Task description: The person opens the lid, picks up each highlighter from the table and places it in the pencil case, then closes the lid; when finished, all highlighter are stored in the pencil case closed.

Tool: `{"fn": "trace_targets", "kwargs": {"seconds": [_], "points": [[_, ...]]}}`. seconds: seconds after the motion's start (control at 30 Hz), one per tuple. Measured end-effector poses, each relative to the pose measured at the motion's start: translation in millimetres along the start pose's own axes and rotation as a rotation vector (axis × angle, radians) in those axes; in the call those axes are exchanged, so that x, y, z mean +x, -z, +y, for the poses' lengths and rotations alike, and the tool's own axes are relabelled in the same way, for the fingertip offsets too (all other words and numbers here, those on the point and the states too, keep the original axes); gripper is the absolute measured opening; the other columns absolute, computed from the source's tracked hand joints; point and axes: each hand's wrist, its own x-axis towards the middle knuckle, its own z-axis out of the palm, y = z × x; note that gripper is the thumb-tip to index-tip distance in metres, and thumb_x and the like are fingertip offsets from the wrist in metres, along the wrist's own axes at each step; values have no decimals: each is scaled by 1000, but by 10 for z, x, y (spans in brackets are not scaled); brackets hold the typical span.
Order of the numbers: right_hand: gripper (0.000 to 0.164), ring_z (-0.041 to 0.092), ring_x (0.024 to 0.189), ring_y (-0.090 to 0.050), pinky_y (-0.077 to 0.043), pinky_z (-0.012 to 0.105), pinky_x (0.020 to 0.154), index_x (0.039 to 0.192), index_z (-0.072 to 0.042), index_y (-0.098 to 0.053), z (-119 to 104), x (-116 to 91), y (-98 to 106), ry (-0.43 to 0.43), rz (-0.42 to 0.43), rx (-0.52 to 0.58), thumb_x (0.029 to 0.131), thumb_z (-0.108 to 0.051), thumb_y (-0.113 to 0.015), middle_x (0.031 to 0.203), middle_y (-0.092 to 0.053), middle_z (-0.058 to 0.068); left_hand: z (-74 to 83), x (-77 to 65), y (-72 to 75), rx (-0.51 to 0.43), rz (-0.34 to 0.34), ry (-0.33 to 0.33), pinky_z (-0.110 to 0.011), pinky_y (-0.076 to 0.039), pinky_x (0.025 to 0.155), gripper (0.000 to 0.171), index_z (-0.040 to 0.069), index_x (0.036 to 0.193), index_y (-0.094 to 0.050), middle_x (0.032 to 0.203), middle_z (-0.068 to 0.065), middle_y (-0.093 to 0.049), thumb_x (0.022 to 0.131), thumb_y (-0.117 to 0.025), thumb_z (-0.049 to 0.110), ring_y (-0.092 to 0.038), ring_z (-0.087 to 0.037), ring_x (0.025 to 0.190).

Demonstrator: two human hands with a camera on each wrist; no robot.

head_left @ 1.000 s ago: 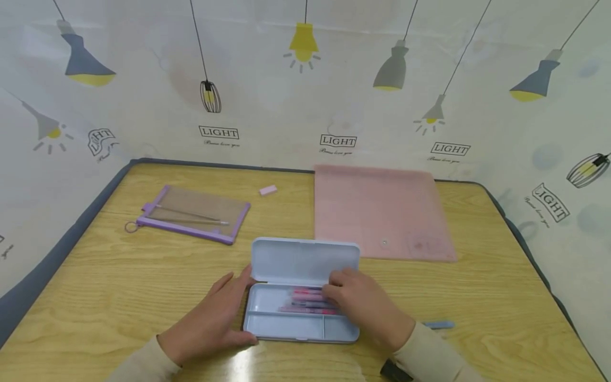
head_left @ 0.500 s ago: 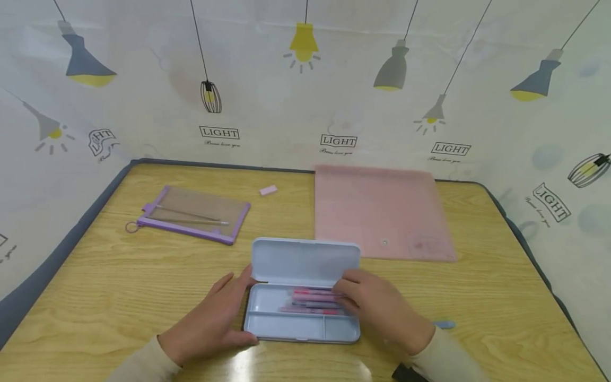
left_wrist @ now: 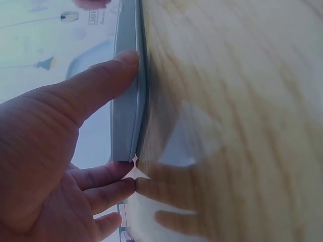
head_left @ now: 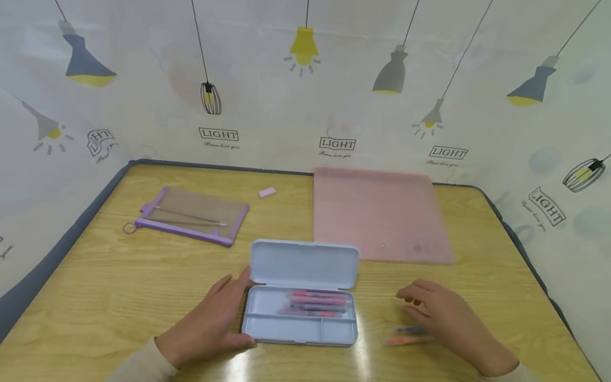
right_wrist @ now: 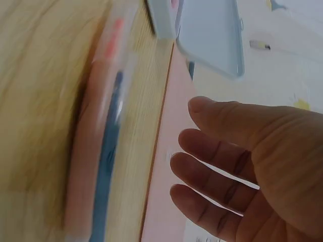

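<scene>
A light blue pencil case (head_left: 281,328) lies with its lid (head_left: 305,265) raised. Several pink and grey pens (head_left: 317,301) rest in its long back compartment. My left hand (head_left: 212,318) grips the case's left end, thumb on the front wall and fingers around the left side, as the left wrist view shows. To the right of the case, my right hand (head_left: 444,321) hovers over the table with loosely bent fingers and nothing in them. Beneath it, partly covered, lie an orange-pink pen (right_wrist: 86,146) and a blue pen (right_wrist: 107,161) side by side.
A purple-edged zip pouch (head_left: 195,209) with thin sticks inside lies at the back left. Near it is a small pink eraser (head_left: 267,192). A pink folder (head_left: 382,212) covers the back right of the wooden table (head_left: 119,297). A printed curtain stands behind.
My right hand has left the pens in the case and moved right, above the two pens on the table. My left hand stays on the case.
</scene>
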Motion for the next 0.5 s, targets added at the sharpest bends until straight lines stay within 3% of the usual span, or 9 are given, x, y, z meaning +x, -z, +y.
{"fn": "trace_targets", "kwargs": {"seconds": [0.13, 0.3, 0.5], "points": [[24, 1, 83, -61, -54, 25, 66, 105, -22, -72, 131, -130, 18, -89, -30, -23, 82, -22, -78, 95, -65, -16, 8, 4, 15, -22, -10, 15, -58, -25, 117, 128, 1, 156, -11, 133, -3, -56, 61, -91, 35, -51, -22, 129], [24, 7, 86, -64, -56, 29, 71, 103, -24, -71, 213, -222, 24, -142, -60, -22, 80, -25, -79, 96, -65, -16, 15, 7, 25, -35, -22, 28, -58, -23, 117, 131, 2, 157, -8, 135, -3, -55, 62, -91, 34, -50, -22, 131], [21, 7, 87, -62, -56, 30, 74, 94, -31, -70, 282, -283, -27, -93, -82, -11, 77, -28, -81, 92, -61, -21, 19, 8, 21, -34, -20, 23, -58, -23, 117, 131, 2, 157, -8, 134, -2, -55, 62, -91, 34, -50, -21, 130]]}}
